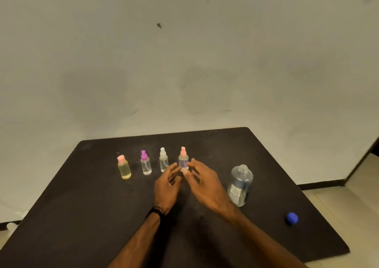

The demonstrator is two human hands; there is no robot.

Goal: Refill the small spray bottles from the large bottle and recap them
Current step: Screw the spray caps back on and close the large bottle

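Several small bottles stand in a row on the black table (82,216): a yellow-filled bottle with a pink cap (124,167), a clear one with a purple sprayer (145,165), a clear one with a white sprayer (163,159), and one with a pink sprayer (183,158). The large clear bottle (240,184) stands uncapped to the right; its blue cap (291,218) lies farther right. My left hand (167,185) and my right hand (205,183) hover with fingers spread just in front of the pink-sprayer bottle, either side of its base. Neither holds it.
A pale wall rises behind the table. The table's right edge drops to a light tiled floor with a dark skirting. The blue cap lies near that right edge. A dark band circles my left wrist.
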